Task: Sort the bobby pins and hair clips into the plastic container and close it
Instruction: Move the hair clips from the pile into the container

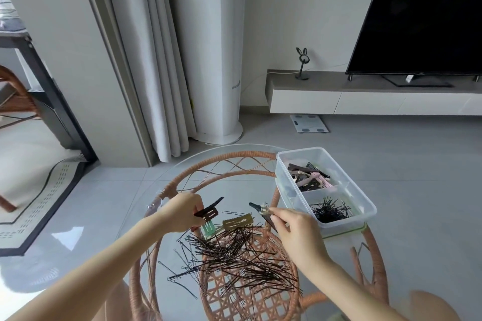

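Pinching a bunch of dark and brown hair clips, the left hand curls tight around them above the round glass table. The right hand nips a dark clip between thumb and fingertips, just beside the clear plastic container, open at the table's far right edge; its far compartment holds clips, the near one pins. Loose bobby pins sprawl between the wrists, a tan clip and a green clip at their far edge. Bare glass lies to the left.
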